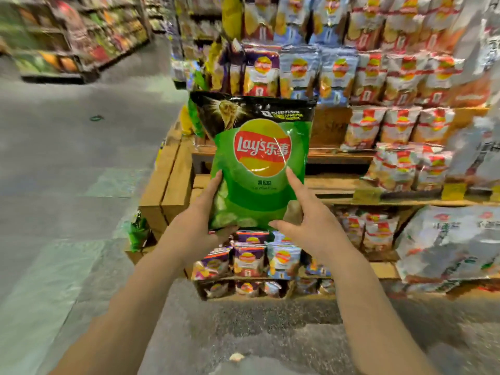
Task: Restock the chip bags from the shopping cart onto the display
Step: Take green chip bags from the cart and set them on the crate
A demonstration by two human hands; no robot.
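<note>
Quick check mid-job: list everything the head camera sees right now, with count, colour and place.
green chip bag: one, green with black top, held upright in front of the display.
display: one, wooden tiers, centre and right.
red-and-white bags: many, right tiers.
light blue bags: several, upper tier behind the held bag.
purple bags: several, low tier under the hands.
far shelves: blurred, mixed colours, upper left.
floor: grey, left and bottom.
left hand: grips the bag's lower left edge.
right hand: holds its lower right.

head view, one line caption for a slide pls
Both hands, left and right, hold a green Lay's chip bag upright before a wooden display.
</note>
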